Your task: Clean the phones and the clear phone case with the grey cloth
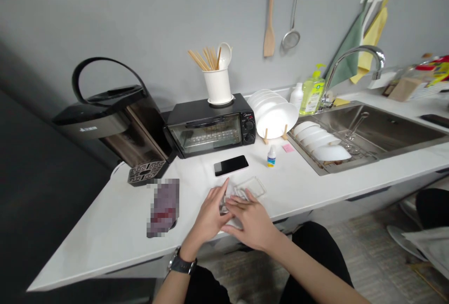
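My left hand (209,213) is over the white counter, its index finger stretched up and its thumb curved around a small pale, see-through thing (223,206). What that thing is, I cannot make out, since fingers cover most of it. My right hand (250,222) reaches across from the right, fingers extended over the same thing and touching it. Just beyond the right fingers, a clear phone case (257,186) lies on the counter. Farther back is a black-screened phone (231,165). A small white bottle with a blue and yellow label (271,157) stands to its right.
A blurred purple item (164,208) lies at left, before a black water dispenser (129,131). Behind the phone are a toaster oven (210,128) with a utensil holder (217,86), racked plates (277,119) and a pink note (288,148). The sink (393,128) holds bowls (317,140).
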Action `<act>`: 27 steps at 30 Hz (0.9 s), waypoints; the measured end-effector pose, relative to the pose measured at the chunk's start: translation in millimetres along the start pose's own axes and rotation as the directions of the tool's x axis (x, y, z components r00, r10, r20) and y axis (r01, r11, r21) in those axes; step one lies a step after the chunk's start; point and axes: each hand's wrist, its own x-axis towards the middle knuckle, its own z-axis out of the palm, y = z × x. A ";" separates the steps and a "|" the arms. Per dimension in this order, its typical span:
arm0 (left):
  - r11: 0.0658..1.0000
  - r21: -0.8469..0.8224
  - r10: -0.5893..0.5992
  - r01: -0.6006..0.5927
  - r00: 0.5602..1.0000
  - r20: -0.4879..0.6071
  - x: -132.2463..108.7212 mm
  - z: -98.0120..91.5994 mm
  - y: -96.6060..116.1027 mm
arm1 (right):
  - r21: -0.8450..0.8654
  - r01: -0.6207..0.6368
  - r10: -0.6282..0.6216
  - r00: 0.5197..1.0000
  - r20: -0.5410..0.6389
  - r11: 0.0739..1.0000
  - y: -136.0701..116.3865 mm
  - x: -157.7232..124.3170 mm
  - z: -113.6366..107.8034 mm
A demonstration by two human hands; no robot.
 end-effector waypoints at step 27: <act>0.998 0.047 0.046 -0.047 0.999 0.017 -1.1 1.8 10.8 | -0.229 -0.072 0.059 0.996 -0.061 0.971 61.5 -41.3 -56.7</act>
